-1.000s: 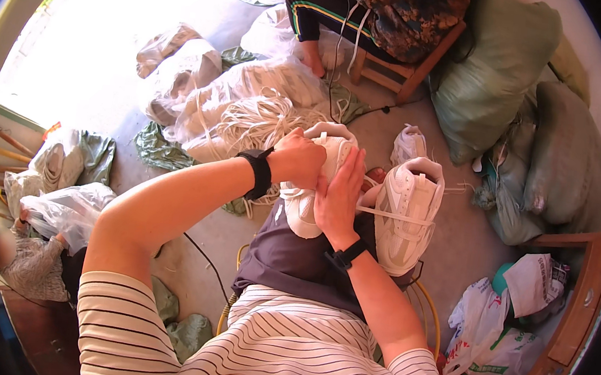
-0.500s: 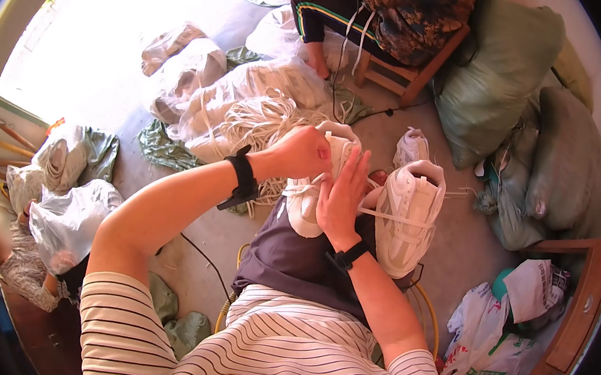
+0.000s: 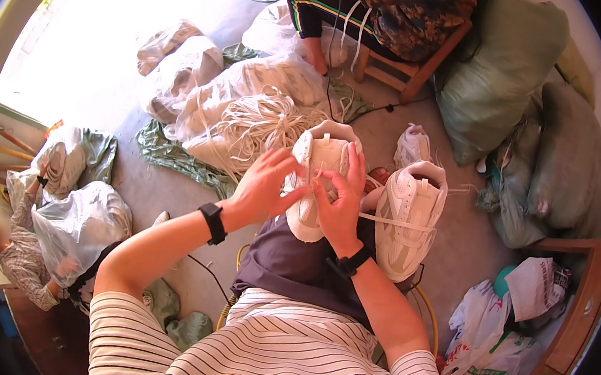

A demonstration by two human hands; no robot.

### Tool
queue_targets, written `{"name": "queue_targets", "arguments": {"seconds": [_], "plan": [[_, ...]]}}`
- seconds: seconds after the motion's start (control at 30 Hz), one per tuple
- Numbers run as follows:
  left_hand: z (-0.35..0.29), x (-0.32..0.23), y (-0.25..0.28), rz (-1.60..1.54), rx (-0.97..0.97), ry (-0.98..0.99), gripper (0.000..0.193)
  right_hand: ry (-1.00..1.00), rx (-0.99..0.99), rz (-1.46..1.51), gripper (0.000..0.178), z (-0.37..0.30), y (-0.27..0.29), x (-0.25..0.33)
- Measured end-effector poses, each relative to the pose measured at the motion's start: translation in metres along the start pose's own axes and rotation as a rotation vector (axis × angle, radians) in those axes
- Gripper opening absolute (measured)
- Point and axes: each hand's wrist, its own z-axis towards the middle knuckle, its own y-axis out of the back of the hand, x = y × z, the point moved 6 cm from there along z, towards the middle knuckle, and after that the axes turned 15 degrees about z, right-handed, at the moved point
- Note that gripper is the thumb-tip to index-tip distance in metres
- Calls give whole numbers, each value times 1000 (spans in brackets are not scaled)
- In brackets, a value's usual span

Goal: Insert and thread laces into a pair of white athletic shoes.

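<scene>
A white and beige sneaker (image 3: 306,219) stands upright on my dark-trousered lap, its collar turned away from me. My left hand (image 3: 260,189) is at the sneaker's left side, thumb and forefinger apart near the eyelets. My right hand (image 3: 342,209) lies over the sneaker's right side, thumb and forefinger pinched on a thin white shoelace (image 3: 319,167) by the tongue. Between the fingers the lace is partly hidden. To the right rests a second white sneaker (image 3: 407,223), a lace stretched across its front.
Another white shoe (image 3: 412,146) stands farther off. A pile of loose laces (image 3: 267,123) lies on plastic bags beyond my left hand. A seated person (image 3: 411,17) is on a wooden chair ahead, beside large green sacks (image 3: 498,84). Another person (image 3: 29,266) handles a plastic bag at left.
My left hand has come down from above the sneaker to its left side, its fist loosened. My right hand's flat fingers have bent into a pinch on the lace.
</scene>
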Motion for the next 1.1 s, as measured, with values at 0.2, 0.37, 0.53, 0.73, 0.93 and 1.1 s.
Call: {"name": "queue_targets", "arguments": {"seconds": [0.2,0.37,0.53,0.73,0.93,1.1], "plan": [[-8,23,-24,-12,97,36,17,-23,-25,35,16,11,-4,-13],[2,44,-32,-328,447,332,10,-68,-39,94,16,14,-7,-24],[-9,76,-56,-724,517,457,19,-68,-24,81,16,17,-18,-26],[-3,72,-49,-614,694,351,29,-47,-30,66,15,20,-22,-28],[-5,72,-51,-799,772,352,30,-47,-22,60,16,21,-25,-30],[-4,66,-52,-845,831,333,30,-41,-25,55,17,21,-25,-32]]}}
